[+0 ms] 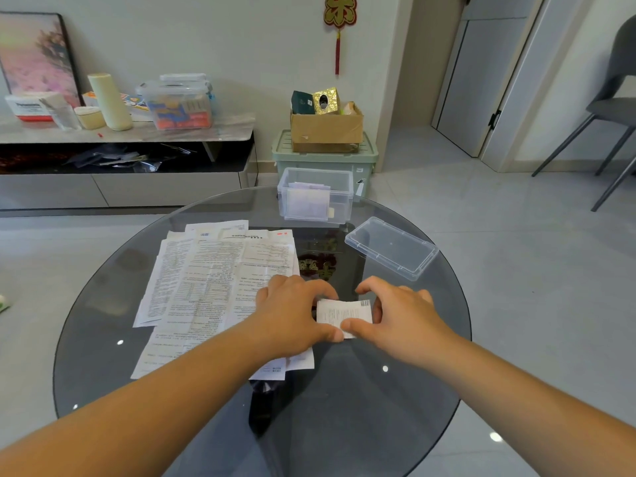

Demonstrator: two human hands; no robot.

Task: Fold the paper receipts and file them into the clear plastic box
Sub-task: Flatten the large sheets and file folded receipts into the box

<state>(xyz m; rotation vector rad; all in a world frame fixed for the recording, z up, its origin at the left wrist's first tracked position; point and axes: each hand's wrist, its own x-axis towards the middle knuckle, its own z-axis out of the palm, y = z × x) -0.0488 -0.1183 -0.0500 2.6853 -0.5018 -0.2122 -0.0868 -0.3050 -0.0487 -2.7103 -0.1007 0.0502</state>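
A small folded receipt lies on the round glass table, held between both hands. My left hand pinches its left edge with thumb and curled fingers. My right hand pinches its right edge the same way. A spread of unfolded printed receipts lies on the table to the left, partly under my left hand and forearm. The clear plastic box stands open at the table's far edge with several folded papers inside. Its clear lid rests on the table to the right of the box.
Behind the table on the floor are a green storage bin with a cardboard box on top. A low TV cabinet with clutter runs along the left wall. A grey chair stands at far right.
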